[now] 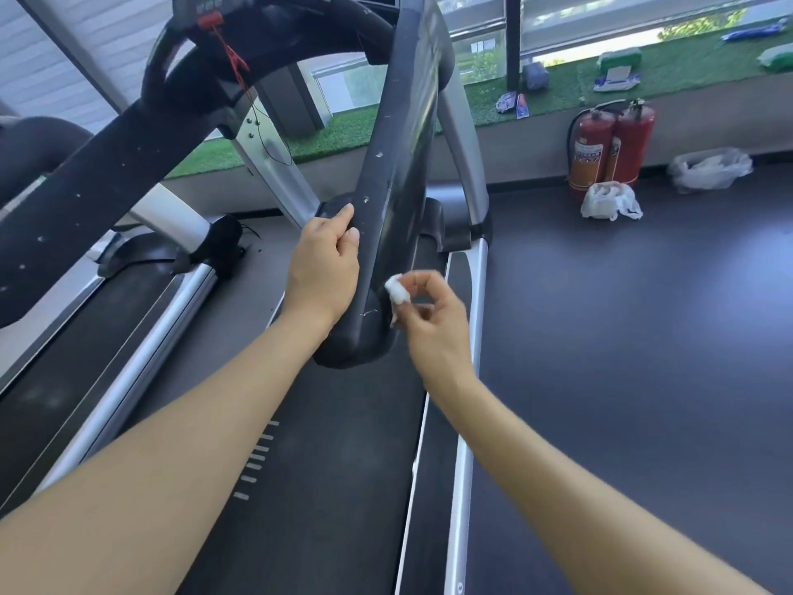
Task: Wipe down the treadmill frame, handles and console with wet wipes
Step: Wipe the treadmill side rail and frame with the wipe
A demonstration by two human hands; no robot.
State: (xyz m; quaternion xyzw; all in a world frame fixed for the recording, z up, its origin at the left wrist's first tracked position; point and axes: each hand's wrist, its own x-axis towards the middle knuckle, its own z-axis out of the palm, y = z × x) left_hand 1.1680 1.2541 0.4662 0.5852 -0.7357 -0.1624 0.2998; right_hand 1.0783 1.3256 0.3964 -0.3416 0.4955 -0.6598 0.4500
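The treadmill's black right handrail point(403, 165) runs from the console point(266, 19) down toward me and ends in a rounded tip. White flecks dot its surface. My left hand point(326, 259) grips the rail's left side near the lower end, thumb on top. My right hand point(433, 319) pinches a small bunched white wet wipe point(397, 289) against the rail's right edge close to the tip. The left handrail point(86, 186) slants across the left of the view. The running belt point(334, 465) lies below my arms.
Two red fire extinguishers point(609, 143) stand by the wall at right, with white plastic bags point(609, 201) on the dark floor beside them. Wipe packs point(618, 66) lie on the green turf ledge under the window. Another treadmill's silver rail point(128, 380) is at left.
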